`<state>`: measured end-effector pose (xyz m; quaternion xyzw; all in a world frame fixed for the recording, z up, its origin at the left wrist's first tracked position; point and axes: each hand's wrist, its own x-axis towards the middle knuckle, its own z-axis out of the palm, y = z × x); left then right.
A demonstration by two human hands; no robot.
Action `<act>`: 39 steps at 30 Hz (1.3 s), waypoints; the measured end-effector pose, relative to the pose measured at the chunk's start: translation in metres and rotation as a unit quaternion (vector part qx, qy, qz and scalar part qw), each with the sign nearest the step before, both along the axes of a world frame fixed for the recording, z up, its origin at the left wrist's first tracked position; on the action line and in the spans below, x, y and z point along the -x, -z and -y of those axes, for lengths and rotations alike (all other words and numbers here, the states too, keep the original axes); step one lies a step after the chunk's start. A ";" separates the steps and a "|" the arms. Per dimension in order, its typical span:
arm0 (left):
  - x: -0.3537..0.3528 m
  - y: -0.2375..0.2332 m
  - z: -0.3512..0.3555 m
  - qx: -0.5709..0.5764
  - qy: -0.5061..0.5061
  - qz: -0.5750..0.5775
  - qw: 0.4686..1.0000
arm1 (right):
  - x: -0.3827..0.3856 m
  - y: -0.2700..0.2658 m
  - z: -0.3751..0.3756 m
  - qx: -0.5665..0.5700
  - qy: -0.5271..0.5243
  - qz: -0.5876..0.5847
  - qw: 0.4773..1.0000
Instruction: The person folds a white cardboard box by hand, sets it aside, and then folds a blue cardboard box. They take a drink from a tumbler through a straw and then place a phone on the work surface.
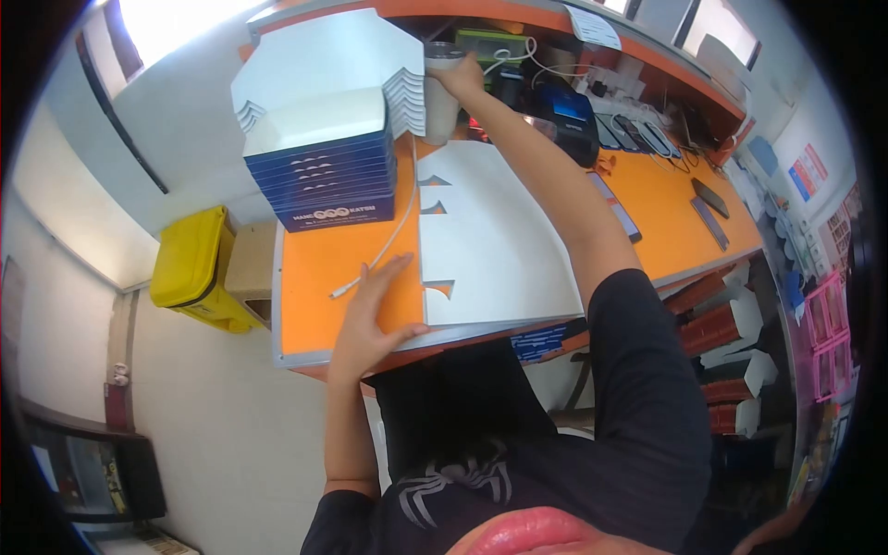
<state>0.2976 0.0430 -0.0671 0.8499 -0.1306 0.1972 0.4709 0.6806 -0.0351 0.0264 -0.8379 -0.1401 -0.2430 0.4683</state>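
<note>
My right hand (460, 74) reaches far across the orange table (314, 296) and is closed around a tall pale cup (441, 104) at the table's back. My left hand (368, 314) lies flat, fingers spread, on the table near its front edge. Its thumb touches the left edge of a flat white die-cut cardboard sheet (495, 245) lying in front of me. A thin white cable (393, 236) runs just past my left fingertips. To the left of the cup stands a stack of blue-and-white folded boxes (324, 180), with an open white box (319, 69) on top.
A black printer (566, 113) and several phones (710, 196) sit on the right part of the table. A yellow bin (190, 264) stands on the floor to the left. Red and white folded boxes (731, 328) are stacked below the table's right side.
</note>
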 end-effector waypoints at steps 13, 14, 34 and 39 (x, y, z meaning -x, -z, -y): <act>-0.005 -0.002 0.000 -0.029 -0.015 -0.003 0.999 | 0.026 -0.006 0.021 -0.083 0.056 0.147 0.984; -0.004 -0.001 0.000 -0.025 -0.017 -0.006 1.000 | 0.030 -0.012 0.026 -0.095 0.049 0.164 0.981; 0.015 -0.006 0.007 0.286 0.022 0.133 0.949 | 0.293 -0.038 0.066 -0.207 -0.509 0.065 0.833; 0.061 0.027 0.007 0.333 0.015 0.090 0.939 | 0.326 -0.034 0.060 -0.252 -0.633 -0.030 0.732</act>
